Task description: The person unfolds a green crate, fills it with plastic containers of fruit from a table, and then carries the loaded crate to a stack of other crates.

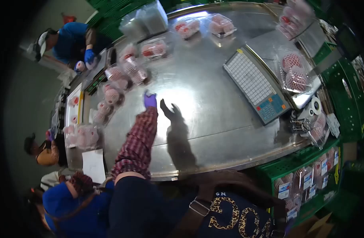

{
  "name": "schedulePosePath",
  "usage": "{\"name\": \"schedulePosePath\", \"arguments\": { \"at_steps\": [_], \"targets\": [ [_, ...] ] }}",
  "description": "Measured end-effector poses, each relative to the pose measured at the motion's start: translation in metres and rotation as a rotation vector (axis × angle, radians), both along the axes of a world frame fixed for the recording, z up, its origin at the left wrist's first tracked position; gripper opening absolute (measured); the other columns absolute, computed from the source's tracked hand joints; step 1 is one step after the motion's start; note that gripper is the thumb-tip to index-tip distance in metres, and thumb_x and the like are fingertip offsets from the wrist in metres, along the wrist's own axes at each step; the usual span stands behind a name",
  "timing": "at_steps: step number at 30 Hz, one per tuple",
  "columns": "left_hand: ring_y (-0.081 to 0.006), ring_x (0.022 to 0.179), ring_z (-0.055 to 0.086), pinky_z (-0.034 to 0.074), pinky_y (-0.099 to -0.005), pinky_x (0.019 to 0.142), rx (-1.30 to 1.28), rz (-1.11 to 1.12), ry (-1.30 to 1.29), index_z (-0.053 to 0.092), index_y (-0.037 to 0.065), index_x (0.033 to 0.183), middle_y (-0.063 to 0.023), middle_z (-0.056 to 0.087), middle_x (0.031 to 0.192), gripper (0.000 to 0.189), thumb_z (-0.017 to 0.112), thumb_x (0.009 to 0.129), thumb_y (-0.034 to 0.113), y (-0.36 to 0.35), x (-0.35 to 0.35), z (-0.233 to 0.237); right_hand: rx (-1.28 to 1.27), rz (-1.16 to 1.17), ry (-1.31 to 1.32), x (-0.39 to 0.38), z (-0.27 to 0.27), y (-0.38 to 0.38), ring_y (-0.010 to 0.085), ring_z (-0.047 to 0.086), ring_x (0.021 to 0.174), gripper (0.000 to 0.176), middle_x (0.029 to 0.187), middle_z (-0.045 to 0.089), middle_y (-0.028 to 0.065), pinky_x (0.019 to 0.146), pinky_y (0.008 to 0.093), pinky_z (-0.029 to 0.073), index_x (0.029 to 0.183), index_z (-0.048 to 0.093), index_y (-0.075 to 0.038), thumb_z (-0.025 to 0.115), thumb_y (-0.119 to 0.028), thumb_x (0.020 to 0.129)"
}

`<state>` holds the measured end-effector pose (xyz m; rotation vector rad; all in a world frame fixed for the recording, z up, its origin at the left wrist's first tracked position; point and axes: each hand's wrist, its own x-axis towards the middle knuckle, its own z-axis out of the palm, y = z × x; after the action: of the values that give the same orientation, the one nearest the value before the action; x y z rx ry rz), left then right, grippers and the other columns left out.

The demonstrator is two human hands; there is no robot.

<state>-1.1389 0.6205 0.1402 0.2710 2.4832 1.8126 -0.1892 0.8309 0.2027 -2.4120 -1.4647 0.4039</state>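
My left hand [150,100], in a purple glove below a plaid sleeve, reaches out over the metal table [201,146]. Its fingers are apart and nothing is in them. Closest to it, a clear clamshell pack of fruit in pink foam nets [134,71] lies beyond and to the left, not touched. Another such pack [111,94] is farther left. My right hand is out of view. Over on the right, a fruit pack [295,73] rests on the plate of a weighing scale with a wide keypad [251,79].
More fruit packs [186,27] line the far edge, near stacked clear containers [144,20]. A label roll [316,104] sits at the right. A green crate [269,170] holds labelled packs below the table edge. Co-workers stand left, one with a blue-gloved hand [89,56].
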Motion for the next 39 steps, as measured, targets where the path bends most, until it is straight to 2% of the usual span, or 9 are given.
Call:
{"name": "schedulePosePath", "arguments": {
  "at_steps": [4, 9, 17, 18, 19, 26, 31, 34, 39],
  "targets": [
    [-0.0368, 0.117, 0.037, 0.031, -0.0413, 0.097, -0.994, -0.117, 0.777, 0.039, 0.016, 0.127, -0.0187, 0.034, 0.131, 0.063, 0.061, 0.068, 0.013, 0.000, -0.108, 0.057, 0.136, 0.364, -0.583, -0.077, 0.023, 0.020, 0.0282, 0.042, 0.113, 0.054, 0.129, 0.038, 0.0208, 0.094, 0.0350, 0.033, 0.128, 0.034, 0.000, 0.050, -0.030, 0.086],
    [-0.0302, 0.087, 0.057, 0.045, -0.0392, 0.077, -1.847, -0.484, 0.659, 0.058, 0.006, 0.100, -0.0106, 0.060, 0.092, 0.028, 0.049, 0.077, 0.017, 0.054, -0.148, 0.129, 0.280, 0.443, 0.556, -0.248, 0.067, 0.157, 0.0180, 0.046, 0.107, 0.037, 0.118, 0.049, 0.0110, 0.091, 0.0286, 0.035, 0.121, 0.045, 0.001, 0.046, -0.016, 0.088],
    [-0.0280, 0.075, 0.062, 0.048, -0.0361, 0.067, -1.549, -0.648, 0.642, 0.064, 0.006, 0.079, -0.0142, 0.064, 0.084, 0.018, 0.062, 0.066, 0.019, 0.112, -0.158, 0.189, -0.188, 0.507, 1.500, -0.528, 0.105, 0.294, 0.0178, 0.054, 0.096, 0.037, 0.105, 0.053, 0.0076, 0.080, 0.0297, 0.045, 0.119, 0.043, -0.006, 0.049, -0.025, 0.087],
    [-0.0248, 0.061, 0.061, 0.048, -0.0357, 0.060, -1.265, -0.579, 0.646, 0.062, 0.004, 0.071, -0.0140, 0.062, 0.076, 0.013, 0.064, 0.064, 0.015, 0.123, -0.143, 0.207, -0.024, 1.088, 1.294, -0.529, 0.071, 0.316, 0.0175, 0.056, 0.089, 0.034, 0.098, 0.054, 0.0067, 0.076, 0.0286, 0.046, 0.115, 0.046, -0.005, 0.052, -0.020, 0.085],
    [-0.0191, 0.058, 0.059, 0.049, -0.0323, 0.057, -0.977, -0.513, 0.241, 0.058, 0.003, 0.067, -0.0104, 0.058, 0.064, 0.012, 0.063, 0.066, 0.015, 0.136, -0.120, 0.231, -0.304, 0.436, 1.739, -0.543, 0.094, 0.306, 0.0173, 0.056, 0.080, 0.029, 0.090, 0.055, 0.0059, 0.073, 0.0281, 0.047, 0.109, 0.050, -0.004, 0.055, -0.015, 0.083],
    [-0.0221, 0.077, 0.054, 0.047, -0.0374, 0.079, 0.647, -0.794, -0.827, 0.051, 0.004, 0.079, -0.0063, 0.050, 0.067, 0.006, 0.051, 0.081, 0.009, 0.260, 0.014, 0.193, -0.365, 0.438, 1.907, -0.471, 0.079, 0.254, 0.0170, 0.054, 0.076, 0.015, 0.088, 0.054, 0.0056, 0.068, 0.0286, 0.046, 0.094, 0.048, -0.004, 0.047, -0.005, 0.078],
    [-0.0223, 0.074, 0.055, 0.047, -0.0373, 0.084, 0.829, -0.636, -1.011, 0.051, -0.001, 0.067, -0.0095, 0.054, 0.066, 0.011, 0.057, 0.075, 0.004, 0.375, 0.159, 0.149, -0.294, 0.409, 1.853, -0.421, 0.113, 0.179, 0.0142, 0.050, 0.075, 0.020, 0.078, 0.046, 0.0003, 0.068, 0.0312, 0.044, 0.090, 0.045, -0.010, 0.046, -0.002, 0.071],
    [-0.0365, 0.110, 0.043, 0.042, -0.0505, 0.086, 0.499, -1.091, -1.245, 0.024, 0.014, 0.132, -0.0184, 0.035, 0.126, 0.060, 0.049, 0.085, 0.040, 0.346, 0.238, 0.163, -0.317, 0.449, 1.824, -0.389, 0.113, 0.154, 0.0153, 0.053, 0.076, 0.032, 0.089, 0.052, 0.0036, 0.067, 0.0300, 0.045, 0.100, 0.047, -0.006, 0.049, -0.001, 0.068],
    [-0.0310, 0.114, 0.043, 0.034, -0.0458, 0.097, 0.386, -1.395, -1.234, 0.026, 0.004, 0.131, -0.0170, 0.038, 0.128, 0.059, 0.050, 0.083, 0.029, 0.305, 0.278, 0.150, -0.636, 0.722, 1.441, -0.374, 0.110, 0.142, 0.0143, 0.055, 0.078, 0.040, 0.092, 0.056, 0.0061, 0.072, 0.0280, 0.046, 0.110, 0.047, -0.002, 0.057, -0.002, 0.071]
  ]
}}
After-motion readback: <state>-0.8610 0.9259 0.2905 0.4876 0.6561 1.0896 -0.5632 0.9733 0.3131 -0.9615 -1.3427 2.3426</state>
